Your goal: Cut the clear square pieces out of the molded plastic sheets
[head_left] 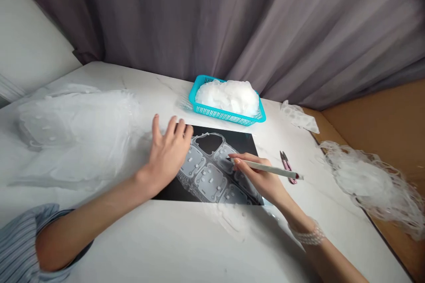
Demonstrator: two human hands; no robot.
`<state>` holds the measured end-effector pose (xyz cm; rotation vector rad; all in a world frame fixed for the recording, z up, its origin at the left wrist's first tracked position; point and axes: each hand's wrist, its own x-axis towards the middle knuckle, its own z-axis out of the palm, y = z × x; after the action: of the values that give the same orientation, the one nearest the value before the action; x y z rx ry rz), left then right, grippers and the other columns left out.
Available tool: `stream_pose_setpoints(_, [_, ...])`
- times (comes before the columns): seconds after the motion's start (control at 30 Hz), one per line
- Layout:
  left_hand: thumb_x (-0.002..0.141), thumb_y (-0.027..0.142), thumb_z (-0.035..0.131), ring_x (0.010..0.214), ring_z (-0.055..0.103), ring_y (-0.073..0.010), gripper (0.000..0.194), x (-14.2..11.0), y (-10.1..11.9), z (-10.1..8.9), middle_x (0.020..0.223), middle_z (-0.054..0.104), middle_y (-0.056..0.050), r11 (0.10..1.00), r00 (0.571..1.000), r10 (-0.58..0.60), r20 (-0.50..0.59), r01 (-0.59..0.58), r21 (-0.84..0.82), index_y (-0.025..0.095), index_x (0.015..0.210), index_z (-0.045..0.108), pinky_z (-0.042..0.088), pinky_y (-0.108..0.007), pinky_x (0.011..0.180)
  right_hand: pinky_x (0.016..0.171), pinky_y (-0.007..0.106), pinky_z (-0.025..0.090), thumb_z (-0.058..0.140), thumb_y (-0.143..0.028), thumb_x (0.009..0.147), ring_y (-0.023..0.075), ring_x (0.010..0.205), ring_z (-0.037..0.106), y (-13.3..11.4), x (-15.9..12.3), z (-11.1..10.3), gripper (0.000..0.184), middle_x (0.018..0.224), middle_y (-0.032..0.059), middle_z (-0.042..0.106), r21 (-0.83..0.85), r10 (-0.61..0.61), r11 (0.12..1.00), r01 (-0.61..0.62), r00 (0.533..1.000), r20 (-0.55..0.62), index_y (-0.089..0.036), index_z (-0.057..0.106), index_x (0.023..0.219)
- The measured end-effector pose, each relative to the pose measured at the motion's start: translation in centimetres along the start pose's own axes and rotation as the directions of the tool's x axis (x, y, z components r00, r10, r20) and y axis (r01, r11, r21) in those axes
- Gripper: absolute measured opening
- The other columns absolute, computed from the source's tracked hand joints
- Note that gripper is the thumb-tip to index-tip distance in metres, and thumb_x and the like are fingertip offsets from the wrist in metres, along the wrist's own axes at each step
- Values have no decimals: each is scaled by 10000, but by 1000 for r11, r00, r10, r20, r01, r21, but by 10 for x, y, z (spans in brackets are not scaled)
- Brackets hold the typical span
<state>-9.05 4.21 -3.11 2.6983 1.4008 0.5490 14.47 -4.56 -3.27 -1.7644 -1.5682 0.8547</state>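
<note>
Now | teal basket: white scraps | left hand open on black sheet | right hand pinching stylus

The tabletop was white marble with faint grey veining. The basket was turquoise, with a lattice pattern. The black sheet lay under a pale grey film patterned with rounded cells. Also noted: white pen, pink snips, blue-grey pinstriped sleeve, mauve-grey curtain.
</note>
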Motion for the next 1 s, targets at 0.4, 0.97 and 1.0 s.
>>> stream_pose_setpoints(0.4, [998, 217, 386, 1340, 469, -383, 394, -38, 37, 38, 1410, 508, -280, 889, 873, 454, 179, -458, -23, 89, 1353, 499, 399, -544, 1075, 673, 324, 506, 485, -355, 987, 202, 749, 669, -3, -6, 14, 277, 920, 62, 746, -222, -206, 950, 220, 975, 88, -214, 724, 987])
stream_pose_setpoints(0.97, [968, 163, 419, 1387, 416, -369, 395, -39, 35, 36, 1447, 497, -234, 901, 877, 434, 207, -424, -95, 126, 1356, 480, 348, -556, 1116, 676, 332, 522, 467, -342, 989, 210, 761, 682, -7, -2, 19, 295, 919, 69, 749, -259, -224, 936, 238, 971, 83, -210, 730, 976])
stream_pose_setpoints(1.0, [967, 161, 420, 1389, 413, -372, 398, -39, 35, 35, 1449, 493, -237, 901, 876, 435, 209, -423, -101, 124, 1360, 478, 346, -559, 1116, 675, 332, 523, 469, -345, 988, 209, 755, 682, -7, -2, 19, 295, 917, 67, 751, -256, -221, 938, 234, 972, 79, -210, 732, 972])
